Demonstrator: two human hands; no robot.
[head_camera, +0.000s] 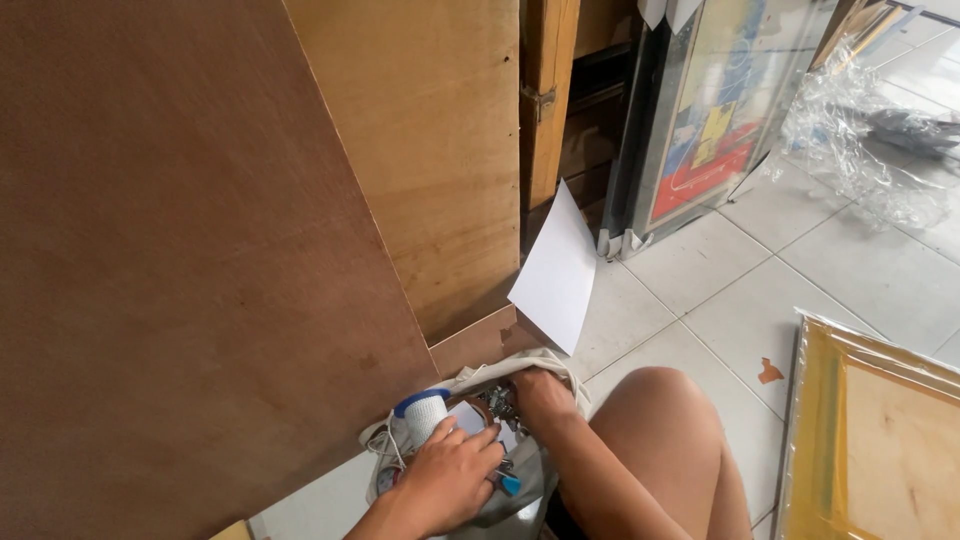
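Observation:
A grey cloth bag (530, 480) lies open on the tiled floor at the foot of a big brown board (180, 260). My left hand (450, 478) rests on the bag's contents, its fingers curled around small items next to a white roll with a blue cap (424, 410). My right hand (543, 395) reaches down into the bag's mouth, its fingers hidden inside among small dark objects. What either hand grips is not visible. My bare knee (665, 430) sits just right of the bag.
A plywood sheet (430, 150) leans behind the brown board. A white paper sheet (555, 270) stands against a wooden post. A framed colourful picture (710, 110) leans at the back. Crumpled clear plastic (860, 140) lies far right. A yellow-edged wooden frame (880, 430) lies at the right.

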